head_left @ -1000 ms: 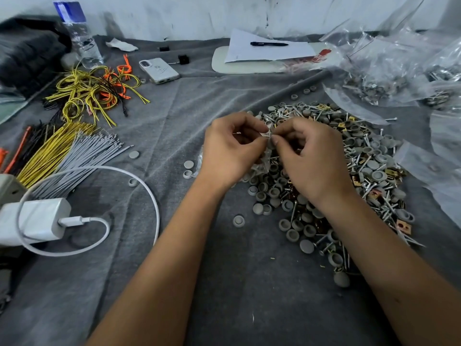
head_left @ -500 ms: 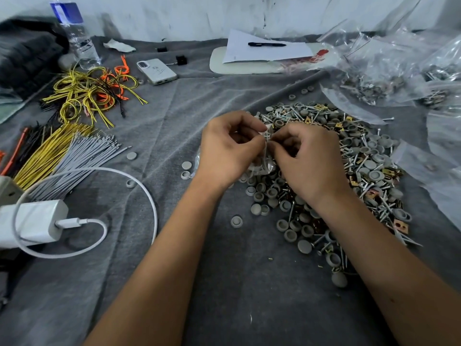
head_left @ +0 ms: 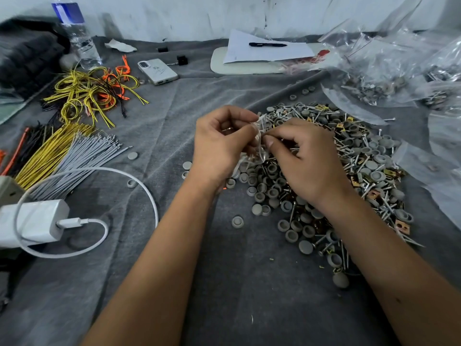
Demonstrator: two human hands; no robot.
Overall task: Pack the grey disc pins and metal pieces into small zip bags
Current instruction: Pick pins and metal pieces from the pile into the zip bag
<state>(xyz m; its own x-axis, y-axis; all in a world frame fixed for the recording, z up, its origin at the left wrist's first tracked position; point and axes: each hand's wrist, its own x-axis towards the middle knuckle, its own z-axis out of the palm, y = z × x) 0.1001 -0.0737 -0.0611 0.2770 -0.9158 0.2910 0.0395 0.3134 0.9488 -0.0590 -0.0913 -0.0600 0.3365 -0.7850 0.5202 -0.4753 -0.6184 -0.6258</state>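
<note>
A small clear zip bag (head_left: 259, 136) hangs between my two hands above the grey cloth. My left hand (head_left: 219, 146) pinches its left top edge with thumb and fingers curled. My right hand (head_left: 304, 161) pinches the bag from the right, thumb tip against it. The bag's contents are mostly hidden behind my fingers. Under and to the right of my hands lies a big heap of grey disc pins, screws and copper-coloured metal pieces (head_left: 354, 166). A few loose grey discs (head_left: 237, 221) lie apart from the heap.
Bundles of yellow, grey and orange wires (head_left: 62, 151) lie at the left, with a white charger and cable (head_left: 37, 221) near the front. A phone (head_left: 157, 71), a water bottle (head_left: 79, 38), and paper with a pen (head_left: 267, 47) sit at the back. Clear plastic bags (head_left: 399, 71) pile up at the right.
Both hands have stayed together on the bag; my right hand has dropped slightly lower on it and the bag's top now sticks up between the fingers.
</note>
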